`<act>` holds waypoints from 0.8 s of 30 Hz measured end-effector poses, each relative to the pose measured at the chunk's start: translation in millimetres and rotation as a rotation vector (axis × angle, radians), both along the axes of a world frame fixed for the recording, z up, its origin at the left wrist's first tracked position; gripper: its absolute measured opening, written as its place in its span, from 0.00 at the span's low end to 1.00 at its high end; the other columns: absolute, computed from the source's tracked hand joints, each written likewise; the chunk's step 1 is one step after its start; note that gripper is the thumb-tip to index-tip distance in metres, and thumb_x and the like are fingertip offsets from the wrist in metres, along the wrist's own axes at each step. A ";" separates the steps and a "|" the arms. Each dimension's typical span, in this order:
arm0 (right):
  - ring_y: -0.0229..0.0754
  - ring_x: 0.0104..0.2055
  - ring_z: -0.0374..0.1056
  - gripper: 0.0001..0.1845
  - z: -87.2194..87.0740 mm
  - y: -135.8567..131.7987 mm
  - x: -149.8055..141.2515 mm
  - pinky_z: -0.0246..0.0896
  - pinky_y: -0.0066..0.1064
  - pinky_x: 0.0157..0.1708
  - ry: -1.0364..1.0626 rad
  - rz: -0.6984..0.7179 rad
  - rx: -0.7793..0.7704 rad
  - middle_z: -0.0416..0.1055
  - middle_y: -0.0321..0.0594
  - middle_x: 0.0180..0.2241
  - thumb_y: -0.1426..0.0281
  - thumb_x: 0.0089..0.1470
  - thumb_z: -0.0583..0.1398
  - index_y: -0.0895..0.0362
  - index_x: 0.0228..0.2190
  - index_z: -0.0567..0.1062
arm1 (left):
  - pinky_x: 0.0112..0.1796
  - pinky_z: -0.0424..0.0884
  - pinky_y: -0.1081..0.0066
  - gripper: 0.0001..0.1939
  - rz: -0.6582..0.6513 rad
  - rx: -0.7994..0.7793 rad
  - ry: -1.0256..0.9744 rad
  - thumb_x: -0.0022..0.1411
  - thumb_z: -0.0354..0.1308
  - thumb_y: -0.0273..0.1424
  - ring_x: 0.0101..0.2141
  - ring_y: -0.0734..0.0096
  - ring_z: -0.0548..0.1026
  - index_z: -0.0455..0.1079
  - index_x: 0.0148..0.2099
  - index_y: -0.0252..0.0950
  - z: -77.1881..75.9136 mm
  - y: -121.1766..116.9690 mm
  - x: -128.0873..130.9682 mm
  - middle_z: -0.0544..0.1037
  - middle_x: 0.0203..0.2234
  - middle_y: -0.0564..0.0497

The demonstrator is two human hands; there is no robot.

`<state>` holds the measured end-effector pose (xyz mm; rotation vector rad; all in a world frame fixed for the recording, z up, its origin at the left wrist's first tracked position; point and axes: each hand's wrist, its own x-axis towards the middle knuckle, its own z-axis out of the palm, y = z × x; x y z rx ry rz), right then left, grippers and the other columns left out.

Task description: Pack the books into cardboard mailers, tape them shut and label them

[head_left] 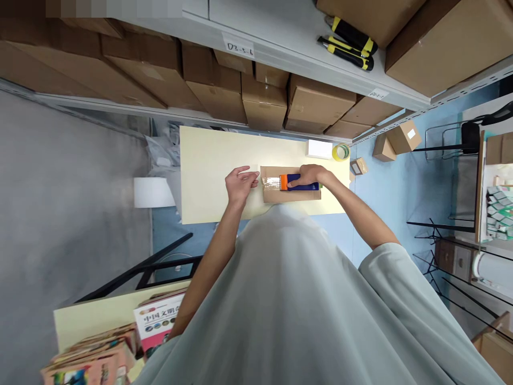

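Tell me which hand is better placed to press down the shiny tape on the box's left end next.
Probably the left hand: it's beside that end of the box, while the right hand grips the blue and orange tool.

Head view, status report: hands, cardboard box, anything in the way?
Right hand gripping blue tape dispenser, over cardboard box. Left hand just off box's left end. Shiny tape there. White box beyond, not blocking.

Tabletop: pale yellow
Near edge: brown cardboard box lying right of centre
Far right corner: white box beside a yellow tape roll
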<state>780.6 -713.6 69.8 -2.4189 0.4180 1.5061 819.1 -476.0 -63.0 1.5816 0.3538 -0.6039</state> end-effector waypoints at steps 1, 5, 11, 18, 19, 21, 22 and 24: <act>0.57 0.50 0.82 0.45 0.2 0.2 -0.1 0.73 0.37 0.45 -0.002 -0.003 -0.002 0.85 0.55 0.50 0.34 0.54 0.70 0.60 0.54 0.84 | 0.32 0.81 0.71 0.21 0.000 -0.002 0.001 0.54 0.74 0.30 0.26 0.72 0.81 0.76 0.50 0.34 0.2 0.3 0.0 0.86 0.32 0.49; 0.57 0.50 0.82 0.45 1.9 1.7 0.0 0.73 0.37 0.45 0.004 -0.002 -0.012 0.85 0.55 0.51 0.34 0.55 0.70 0.60 0.54 0.84 | 0.32 0.81 0.71 0.19 -0.017 -0.004 0.011 0.58 0.73 0.33 0.26 0.72 0.82 0.76 0.50 0.34 0.7 1.4 -0.2 0.85 0.32 0.50; 0.55 0.48 0.83 0.44 5.0 3.3 0.7 0.73 0.35 0.43 0.004 0.014 -0.038 0.86 0.54 0.49 0.34 0.54 0.70 0.60 0.53 0.84 | 0.33 0.80 0.71 0.15 -0.043 -0.082 -0.025 0.64 0.70 0.36 0.29 0.71 0.83 0.78 0.49 0.33 9.7 0.4 -7.1 0.88 0.38 0.44; 0.61 0.56 0.81 0.49 9.0 4.2 -2.5 0.73 0.38 0.50 -0.080 0.082 -0.129 0.83 0.63 0.56 0.32 0.57 0.67 0.63 0.57 0.81 | 0.41 0.83 0.65 0.25 -0.177 -0.226 -0.059 0.61 0.74 0.47 0.37 0.66 0.86 0.79 0.52 0.35 21.0 -0.8 -24.3 0.88 0.42 0.43; 0.62 0.57 0.80 0.50 9.4 4.3 -3.6 0.73 0.38 0.51 -0.116 0.088 -0.150 0.82 0.65 0.56 0.31 0.57 0.67 0.63 0.57 0.81 | 0.43 0.84 0.63 0.26 -0.196 -0.227 -0.066 0.61 0.75 0.48 0.39 0.64 0.86 0.79 0.53 0.36 20.6 -0.6 -25.8 0.88 0.43 0.43; 0.64 0.60 0.79 0.50 9.8 4.1 -6.1 0.72 0.39 0.54 -0.167 0.095 -0.180 0.80 0.67 0.58 0.32 0.58 0.66 0.64 0.58 0.80 | 0.49 0.84 0.58 0.28 -0.248 -0.217 -0.098 0.61 0.74 0.49 0.44 0.60 0.87 0.79 0.54 0.36 18.6 -0.2 -28.0 0.88 0.45 0.42; 0.64 0.60 0.79 0.50 9.5 3.6 -7.3 0.72 0.40 0.54 -0.174 0.098 -0.182 0.80 0.68 0.58 0.32 0.59 0.65 0.64 0.59 0.80 | 0.52 0.84 0.55 0.28 -0.283 -0.206 -0.129 0.62 0.73 0.50 0.48 0.57 0.86 0.79 0.55 0.36 17.2 -0.2 -28.8 0.87 0.47 0.41; 0.64 0.59 0.79 0.48 7.5 1.8 -9.4 0.72 0.40 0.54 -0.159 0.107 -0.162 0.81 0.66 0.57 0.33 0.62 0.64 0.64 0.58 0.81 | 0.60 0.80 0.51 0.29 -0.382 -0.169 -0.232 0.66 0.69 0.52 0.56 0.52 0.84 0.77 0.59 0.36 14.0 -1.1 -31.2 0.86 0.53 0.38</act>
